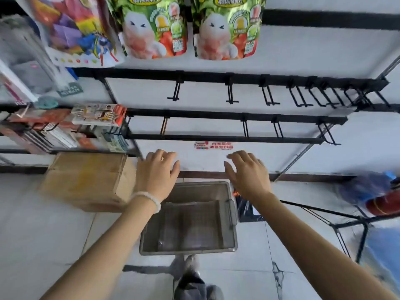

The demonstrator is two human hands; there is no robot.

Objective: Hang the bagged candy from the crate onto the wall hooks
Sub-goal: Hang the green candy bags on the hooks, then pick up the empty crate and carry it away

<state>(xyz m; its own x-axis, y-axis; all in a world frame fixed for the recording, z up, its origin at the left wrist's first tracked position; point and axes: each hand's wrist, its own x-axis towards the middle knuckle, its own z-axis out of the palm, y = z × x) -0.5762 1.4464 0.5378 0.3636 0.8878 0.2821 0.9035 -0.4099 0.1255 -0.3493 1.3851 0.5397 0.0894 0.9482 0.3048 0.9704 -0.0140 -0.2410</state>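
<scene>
Both our hands hover bare over the grey plastic crate on the floor.

Our left hand and right hand have relaxed fingers, holding nothing. Two green rabbit-printed candy bags hang above the row of black wall hooks; the crate looks empty.

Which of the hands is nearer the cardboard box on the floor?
Left. The left hand hovers just past the cardboard box, by its right edge; the right hand is farther right, beyond the grey crate.
</scene>
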